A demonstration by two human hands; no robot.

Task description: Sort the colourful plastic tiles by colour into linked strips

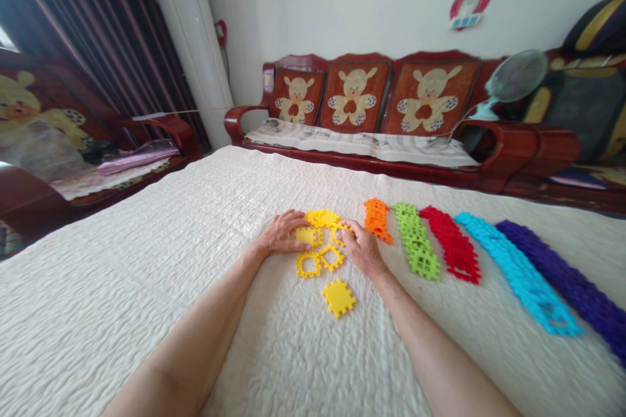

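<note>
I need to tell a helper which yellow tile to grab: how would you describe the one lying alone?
On the white quilted cover, find the yellow tiles between the two hands. The lone yellow tile lies nearest the camera, apart from them. It is solid, while the two nearest it are open frames.

A single camera sits on the person's head, looking forward and down along both bare forearms. The view is close to the cream quilted bed cover [147, 287], which fills the lower half, with the pile of yellow toothed plastic tiles [323, 244] just above centre. Toward 12 o'clock stands the dark red wooden sofa with bear-print cushions [352, 104] against a white wall. The edges bend and blur, so the lens is probably wide-angle.
</note>
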